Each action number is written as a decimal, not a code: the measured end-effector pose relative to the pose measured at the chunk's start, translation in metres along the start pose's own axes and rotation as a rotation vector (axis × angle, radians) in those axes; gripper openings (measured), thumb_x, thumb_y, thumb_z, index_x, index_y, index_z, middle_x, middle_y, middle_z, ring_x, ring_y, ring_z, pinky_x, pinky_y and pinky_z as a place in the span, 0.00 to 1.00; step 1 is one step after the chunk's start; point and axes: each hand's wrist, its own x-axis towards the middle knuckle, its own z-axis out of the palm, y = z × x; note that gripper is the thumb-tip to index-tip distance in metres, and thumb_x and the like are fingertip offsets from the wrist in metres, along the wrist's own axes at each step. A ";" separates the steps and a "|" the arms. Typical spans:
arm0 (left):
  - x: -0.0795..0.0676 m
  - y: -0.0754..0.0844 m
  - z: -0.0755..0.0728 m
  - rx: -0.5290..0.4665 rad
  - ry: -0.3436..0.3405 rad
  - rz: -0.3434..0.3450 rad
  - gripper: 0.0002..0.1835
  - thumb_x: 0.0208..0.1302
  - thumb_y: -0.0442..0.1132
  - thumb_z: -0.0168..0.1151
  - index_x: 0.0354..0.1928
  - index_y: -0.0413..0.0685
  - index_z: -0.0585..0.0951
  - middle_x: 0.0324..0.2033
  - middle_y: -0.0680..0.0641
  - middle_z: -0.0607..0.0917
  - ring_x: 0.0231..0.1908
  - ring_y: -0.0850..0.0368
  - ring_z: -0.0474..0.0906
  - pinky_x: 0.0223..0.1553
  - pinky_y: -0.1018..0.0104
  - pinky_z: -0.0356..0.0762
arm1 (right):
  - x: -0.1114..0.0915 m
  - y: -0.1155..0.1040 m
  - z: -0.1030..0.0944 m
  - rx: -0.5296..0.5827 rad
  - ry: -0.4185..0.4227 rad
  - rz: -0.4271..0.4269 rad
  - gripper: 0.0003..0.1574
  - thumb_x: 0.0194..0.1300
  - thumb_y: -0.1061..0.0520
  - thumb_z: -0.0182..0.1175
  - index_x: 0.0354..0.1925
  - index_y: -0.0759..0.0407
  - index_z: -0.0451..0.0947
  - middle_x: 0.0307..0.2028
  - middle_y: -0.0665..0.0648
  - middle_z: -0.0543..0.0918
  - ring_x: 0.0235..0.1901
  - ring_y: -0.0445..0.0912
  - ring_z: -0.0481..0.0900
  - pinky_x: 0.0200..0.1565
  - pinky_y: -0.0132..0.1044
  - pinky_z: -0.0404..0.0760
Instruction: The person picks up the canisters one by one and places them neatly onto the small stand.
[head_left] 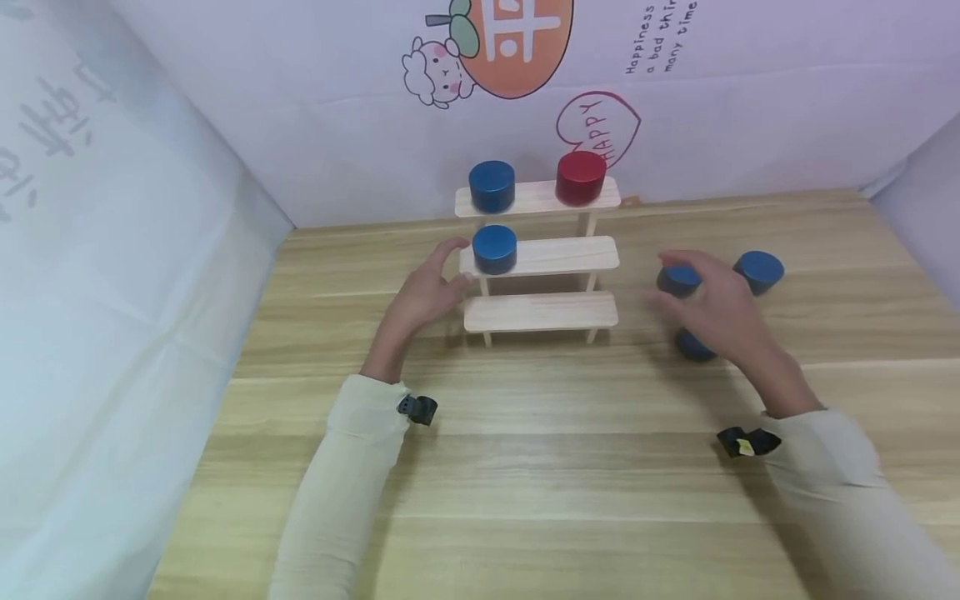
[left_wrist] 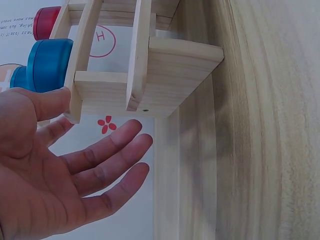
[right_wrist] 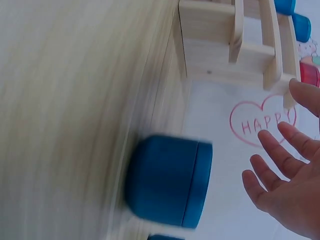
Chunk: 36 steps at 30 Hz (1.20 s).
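A three-tier wooden display stand (head_left: 542, 312) stands against the back wall. My left hand (head_left: 431, 292) pinches the left end of its middle shelf between thumb and index finger; in the left wrist view the other fingers (left_wrist: 117, 152) stretch out loosely. Beside that grip a round blue jar (head_left: 495, 250) sits on the middle shelf. The top shelf carries another blue jar (head_left: 492, 187) at left and a red jar (head_left: 581, 178) at right. My right hand (head_left: 712, 304), slightly blurred, hovers with parted fingers over blue jars on the table, holding nothing. One lidded jar (right_wrist: 167, 181) shows large in the right wrist view.
Three blue jars are on the wood-grain table (head_left: 495, 483) right of the stand, one (head_left: 759, 272) farthest right and one (head_left: 694, 345) partly hidden under my right hand. White printed cloth (head_left: 330, 108) hangs behind and at both sides.
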 end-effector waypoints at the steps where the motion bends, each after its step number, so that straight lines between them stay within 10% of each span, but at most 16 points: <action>1: 0.001 0.001 0.000 0.003 -0.002 0.002 0.31 0.75 0.48 0.51 0.76 0.63 0.59 0.42 0.41 0.78 0.21 0.54 0.65 0.28 0.57 0.67 | -0.002 0.003 -0.003 0.000 -0.007 0.009 0.39 0.66 0.46 0.67 0.68 0.63 0.70 0.62 0.67 0.75 0.65 0.63 0.66 0.63 0.62 0.62; 12: 0.000 0.002 -0.003 0.001 0.001 -0.035 0.30 0.74 0.47 0.54 0.76 0.64 0.61 0.28 0.43 0.76 0.26 0.52 0.73 0.28 0.58 0.71 | -0.020 0.033 -0.034 -0.008 -0.125 0.125 0.40 0.70 0.44 0.63 0.71 0.63 0.64 0.66 0.69 0.70 0.65 0.69 0.64 0.59 0.67 0.63; 19: 0.003 -0.002 -0.001 -0.061 0.009 -0.004 0.30 0.74 0.46 0.56 0.75 0.63 0.63 0.52 0.42 0.81 0.46 0.50 0.80 0.41 0.54 0.78 | -0.035 0.054 -0.057 -0.070 -0.179 0.153 0.37 0.72 0.45 0.60 0.69 0.65 0.66 0.67 0.71 0.67 0.63 0.73 0.61 0.56 0.70 0.61; 29: 0.000 -0.003 -0.001 -0.076 0.025 -0.022 0.31 0.75 0.46 0.54 0.77 0.63 0.62 0.57 0.40 0.80 0.47 0.49 0.81 0.41 0.52 0.78 | -0.041 0.082 -0.072 -0.089 -0.223 0.134 0.35 0.73 0.50 0.61 0.69 0.67 0.65 0.67 0.74 0.65 0.63 0.73 0.61 0.58 0.68 0.61; 36: 0.000 -0.003 0.002 -0.152 0.023 -0.019 0.30 0.75 0.44 0.55 0.76 0.61 0.63 0.45 0.37 0.85 0.44 0.41 0.83 0.36 0.57 0.76 | -0.047 0.098 -0.087 -0.083 -0.240 0.186 0.39 0.74 0.47 0.58 0.73 0.66 0.60 0.68 0.73 0.64 0.63 0.71 0.60 0.69 0.37 0.57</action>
